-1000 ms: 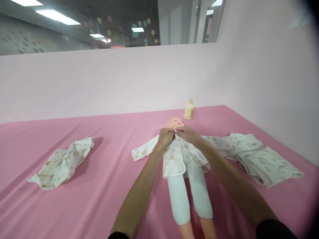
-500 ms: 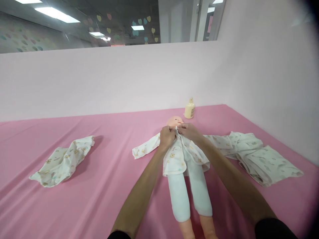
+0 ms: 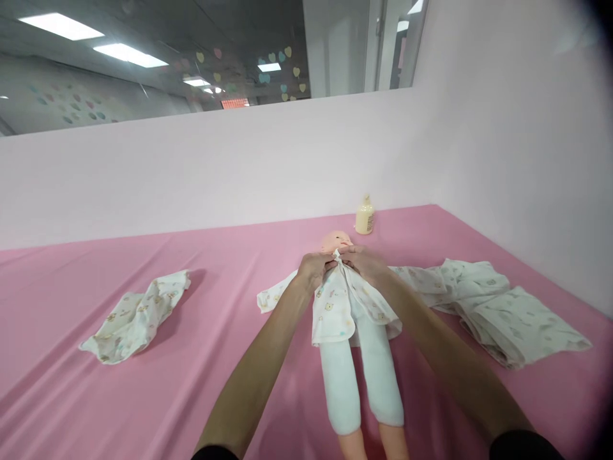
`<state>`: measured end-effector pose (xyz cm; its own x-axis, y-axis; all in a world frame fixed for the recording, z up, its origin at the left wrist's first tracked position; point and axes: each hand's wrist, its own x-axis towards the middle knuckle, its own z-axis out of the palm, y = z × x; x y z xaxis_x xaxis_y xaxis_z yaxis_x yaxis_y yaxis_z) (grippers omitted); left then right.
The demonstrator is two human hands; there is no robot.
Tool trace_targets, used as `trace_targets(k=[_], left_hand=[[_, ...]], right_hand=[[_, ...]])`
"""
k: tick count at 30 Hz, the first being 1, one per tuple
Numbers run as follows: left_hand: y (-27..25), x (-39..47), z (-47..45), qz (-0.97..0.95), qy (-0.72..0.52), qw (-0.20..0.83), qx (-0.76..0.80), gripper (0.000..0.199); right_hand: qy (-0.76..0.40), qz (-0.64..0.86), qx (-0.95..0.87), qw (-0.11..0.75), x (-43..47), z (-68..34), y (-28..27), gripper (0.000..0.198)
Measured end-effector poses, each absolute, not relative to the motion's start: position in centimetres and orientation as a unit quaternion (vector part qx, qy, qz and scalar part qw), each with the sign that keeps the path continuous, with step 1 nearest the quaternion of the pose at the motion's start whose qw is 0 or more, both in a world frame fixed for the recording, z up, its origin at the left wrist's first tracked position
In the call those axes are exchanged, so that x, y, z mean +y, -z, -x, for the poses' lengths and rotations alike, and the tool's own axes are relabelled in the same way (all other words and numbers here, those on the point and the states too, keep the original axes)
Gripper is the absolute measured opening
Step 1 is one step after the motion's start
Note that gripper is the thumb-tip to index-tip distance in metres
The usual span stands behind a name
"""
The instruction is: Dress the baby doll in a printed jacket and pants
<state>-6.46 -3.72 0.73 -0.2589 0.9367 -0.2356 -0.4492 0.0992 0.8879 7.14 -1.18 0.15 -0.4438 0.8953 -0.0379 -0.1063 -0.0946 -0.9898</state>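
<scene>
A baby doll (image 3: pixel 336 240) lies on its back in white trousers (image 3: pixel 341 383) and a patterned white baby jacket (image 3: pixel 332 313). At the jacket's collar, just below the doll's chin, my two hands meet. My left hand (image 3: pixel 317 267) pinches one side of the neckline, and my right hand (image 3: pixel 364 262) grips the other side with bent fingers. The jacket is drawn together at the neck and falls apart lower down, over the trousers. My fingers partly hide the fastening at the collar. One jacket sleeve stretches out to the left, partly behind my left forearm.
The pink sheet (image 3: pixel 215 358) covers the surface. A crumpled patterned cloth (image 3: pixel 138 316) lies at left. To the right is a folded white patterned cloth (image 3: pixel 517 319). A cream pump bottle (image 3: pixel 364 217) stands beyond the doll's head, near the pale wall (image 3: pixel 215 179).
The head view has tilted slightly. My left hand has shifted a little outward and its wrist has turned; both hands stay at the collar.
</scene>
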Motion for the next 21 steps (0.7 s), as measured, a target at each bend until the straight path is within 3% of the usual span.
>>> trace_targets(k=[9,21], left_hand=[[0.6,-4.0,6.4,-0.265,-0.609,0.561,0.495,0.012],[1.4,-4.5,5.8,-0.278,-0.639,0.531,0.482,0.003]], right_hand=[[-0.550,0.395,-0.619,0.397,-0.9,-7.5,-0.2,0.008],[-0.269,0.399,-0.806,0.346,-0.5,-7.9,-0.3,0.022]])
